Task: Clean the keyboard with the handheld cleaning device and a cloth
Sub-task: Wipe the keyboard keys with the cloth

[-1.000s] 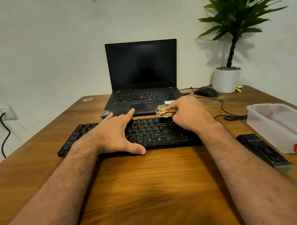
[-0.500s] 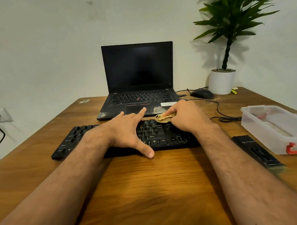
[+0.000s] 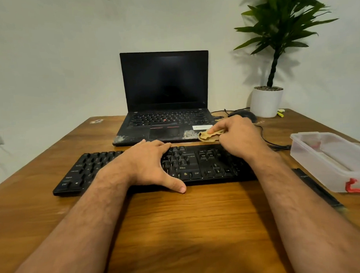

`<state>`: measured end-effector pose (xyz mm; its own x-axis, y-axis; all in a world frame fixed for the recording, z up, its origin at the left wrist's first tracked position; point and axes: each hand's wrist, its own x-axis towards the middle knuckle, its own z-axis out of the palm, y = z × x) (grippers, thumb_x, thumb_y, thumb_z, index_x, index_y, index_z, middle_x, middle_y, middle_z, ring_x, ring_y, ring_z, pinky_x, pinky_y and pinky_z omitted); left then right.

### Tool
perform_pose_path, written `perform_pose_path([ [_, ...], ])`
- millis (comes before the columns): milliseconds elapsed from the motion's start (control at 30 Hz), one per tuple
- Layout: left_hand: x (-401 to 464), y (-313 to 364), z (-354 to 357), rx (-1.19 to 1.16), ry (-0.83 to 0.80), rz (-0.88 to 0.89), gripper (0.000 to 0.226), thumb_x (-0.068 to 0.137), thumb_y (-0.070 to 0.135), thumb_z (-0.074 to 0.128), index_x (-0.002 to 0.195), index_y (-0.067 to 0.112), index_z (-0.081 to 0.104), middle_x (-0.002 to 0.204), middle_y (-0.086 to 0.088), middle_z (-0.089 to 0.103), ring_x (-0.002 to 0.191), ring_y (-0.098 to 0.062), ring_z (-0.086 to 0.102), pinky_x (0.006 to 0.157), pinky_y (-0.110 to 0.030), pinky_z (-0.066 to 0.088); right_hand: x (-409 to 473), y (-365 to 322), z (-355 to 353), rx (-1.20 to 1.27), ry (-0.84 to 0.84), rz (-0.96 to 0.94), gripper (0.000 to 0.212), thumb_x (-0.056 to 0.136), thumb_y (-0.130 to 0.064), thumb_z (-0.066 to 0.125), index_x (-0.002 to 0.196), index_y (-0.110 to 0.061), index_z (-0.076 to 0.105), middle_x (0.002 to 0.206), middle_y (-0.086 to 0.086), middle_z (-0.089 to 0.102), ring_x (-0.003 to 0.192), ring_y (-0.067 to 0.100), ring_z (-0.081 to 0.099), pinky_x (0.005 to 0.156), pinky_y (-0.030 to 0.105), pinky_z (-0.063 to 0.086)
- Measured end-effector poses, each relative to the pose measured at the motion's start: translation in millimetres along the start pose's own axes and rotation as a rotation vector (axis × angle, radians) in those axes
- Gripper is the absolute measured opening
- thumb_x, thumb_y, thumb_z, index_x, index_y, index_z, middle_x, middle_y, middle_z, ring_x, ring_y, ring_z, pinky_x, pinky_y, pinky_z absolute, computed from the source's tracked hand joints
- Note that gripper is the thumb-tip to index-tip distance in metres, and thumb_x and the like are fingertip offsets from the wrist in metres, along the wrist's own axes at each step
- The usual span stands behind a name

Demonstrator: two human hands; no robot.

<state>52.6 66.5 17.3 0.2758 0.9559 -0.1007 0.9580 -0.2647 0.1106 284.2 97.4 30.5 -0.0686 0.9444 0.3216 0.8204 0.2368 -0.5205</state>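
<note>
Cloth (image 3: 209, 134) has travelled rightward along the far edge of the keyboard (image 3: 196, 166) over the last second: it was above the middle keys, and now sits past the right-hand key block, partly over the laptop's (image 3: 165, 100) front corner. The right hand (image 3: 239, 137) pinches it between thumb and forefinger, the other fingers curled. The left hand (image 3: 149, 164) has slid right too; it lies flat on the central keys, fingers straight, thumb reaching down to the counter (image 3: 178, 228), steadying the board. By my reading the top-row wipe is nearly done, with lower rows still to do.

The cloth is a small, crumpled, tan rag, soft and limp. The keyboard is matte black plastic, low and long. A flat black slab (image 3: 317, 189), possibly the cleaning device, lies untouched at right beside a translucent tub (image 3: 329, 159).
</note>
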Motion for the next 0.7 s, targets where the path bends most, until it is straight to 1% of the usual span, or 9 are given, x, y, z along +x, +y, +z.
perform_pose_path([
  [100,5,-4,1,-0.003,0.013,0.009,0.151,0.034,0.1,0.059,0.159,0.023,0.021,0.158,0.008,0.034,0.145,-0.015,0.033,0.126,-0.043,0.007,-3,-5,12,0.034,-0.169,-0.01,0.038,0.09,-0.004,0.058,0.094,-0.037,0.078,0.099,-0.012,0.068,0.086,0.003,0.055,0.073,0.026,0.048],
  [233,9,-9,4,-0.007,0.029,0.032,0.151,0.031,0.101,0.053,0.158,0.024,0.024,0.156,0.009,0.038,0.144,-0.012,0.035,0.126,-0.045,0.0,1,6,2,-0.162,0.024,0.094,0.023,0.093,-0.016,0.06,0.1,-0.028,0.078,0.099,-0.004,0.073,0.085,0.009,0.057,0.079,0.028,0.048],
  [267,9,-9,4,-0.004,0.023,0.029,0.152,0.031,0.102,0.052,0.158,0.024,0.024,0.156,0.009,0.037,0.144,-0.012,0.034,0.126,-0.045,0.001,0,7,0,-0.151,0.034,0.069,0.026,0.091,-0.013,0.06,0.099,-0.029,0.079,0.099,-0.005,0.073,0.085,0.008,0.056,0.078,0.027,0.048],
  [333,10,-8,3,0.005,0.012,0.023,0.153,0.03,0.102,0.051,0.158,0.024,0.023,0.158,0.008,0.036,0.145,-0.012,0.033,0.126,-0.045,0.001,-5,-3,4,-0.036,-0.073,-0.047,0.039,0.087,-0.004,0.057,0.099,-0.035,0.079,0.101,-0.012,0.071,0.085,0.003,0.057,0.071,0.021,0.047],
  [400,10,-7,1,0.015,0.006,0.023,0.152,0.029,0.102,0.05,0.158,0.025,0.023,0.158,0.007,0.035,0.145,-0.013,0.033,0.126,-0.045,0.001,-10,-15,18,0.0,-0.2,-0.136,0.047,0.085,0.0,0.055,0.101,-0.037,0.078,0.107,-0.013,0.07,0.091,0.004,0.059,0.077,0.022,0.052],
  [500,10,-7,1,0.0,0.007,0.025,0.152,0.028,0.101,0.051,0.157,0.026,0.025,0.157,0.008,0.037,0.144,-0.013,0.035,0.126,-0.046,0.0,-4,-13,20,-0.082,-0.067,-0.014,0.026,0.09,-0.013,0.063,0.098,-0.033,0.078,0.093,-0.011,0.067,0.082,0.004,0.057,0.078,0.027,0.053],
  [567,10,-8,2,-0.018,0.008,0.03,0.151,0.028,0.101,0.051,0.157,0.027,0.026,0.156,0.009,0.038,0.144,-0.012,0.036,0.126,-0.047,-0.001,-2,-1,10,-0.167,0.031,0.077,0.018,0.092,-0.019,0.063,0.099,-0.029,0.077,0.092,-0.008,0.069,0.078,0.004,0.055,0.079,0.028,0.05],
  [633,10,-8,2,-0.027,0.008,0.032,0.152,0.027,0.103,0.051,0.157,0.027,0.026,0.156,0.009,0.038,0.144,-0.012,0.035,0.126,-0.048,-0.001,-3,4,6,-0.131,0.008,0.068,0.024,0.092,-0.013,0.063,0.101,-0.029,0.077,0.097,-0.007,0.069,0.075,0.002,0.051,0.078,0.026,0.047],
  [700,11,-9,3,-0.019,0.011,0.034,0.152,0.028,0.103,0.05,0.157,0.028,0.026,0.157,0.009,0.037,0.144,-0.012,0.035,0.126,-0.048,-0.001,-10,-3,9,-0.028,-0.089,-0.023,0.039,0.089,-0.003,0.058,0.103,-0.034,0.076,0.108,-0.008,0.07,0.081,0.001,0.053,0.07,0.022,0.045],
])
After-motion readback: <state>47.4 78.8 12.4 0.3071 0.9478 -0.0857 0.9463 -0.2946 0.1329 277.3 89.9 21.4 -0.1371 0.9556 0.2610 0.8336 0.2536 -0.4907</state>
